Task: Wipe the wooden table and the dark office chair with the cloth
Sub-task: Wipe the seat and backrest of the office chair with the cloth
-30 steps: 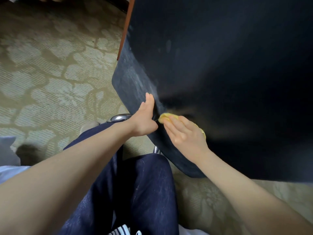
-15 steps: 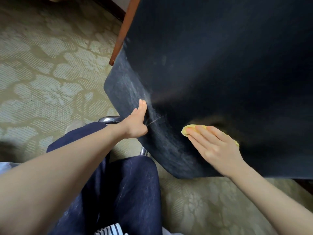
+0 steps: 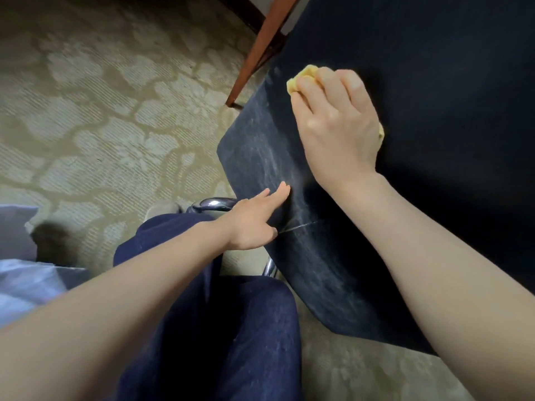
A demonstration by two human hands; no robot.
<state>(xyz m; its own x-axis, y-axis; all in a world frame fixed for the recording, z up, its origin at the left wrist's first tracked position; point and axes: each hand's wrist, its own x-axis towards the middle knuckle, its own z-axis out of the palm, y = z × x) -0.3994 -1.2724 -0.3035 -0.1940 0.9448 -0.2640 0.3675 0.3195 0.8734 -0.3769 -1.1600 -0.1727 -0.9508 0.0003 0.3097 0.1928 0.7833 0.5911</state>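
Note:
The dark office chair [image 3: 434, 68] fills the right half of the view, its fabric back facing me with pale dusty streaks near its left edge. My right hand [image 3: 333, 123] presses a yellow cloth [image 3: 304, 78] flat against the upper part of that surface; only the cloth's edges show past the fingers. Lower down, my left hand [image 3: 254, 218] rests on the chair's left edge with fingers straight and together, holding nothing. A brown wooden table leg [image 3: 257, 50] slants down behind the chair.
Patterned beige carpet [image 3: 101, 111] covers the floor to the left. My legs in dark blue trousers [image 3: 217, 328] are below. A chrome part of the chair base [image 3: 214, 202] shows by my left hand. Pale fabric [image 3: 20, 279] lies at the left edge.
My right hand has slid the cloth from low on the chair back, near my left hand, out to the right and then up to its upper left part. My left hand stayed on the chair's edge.

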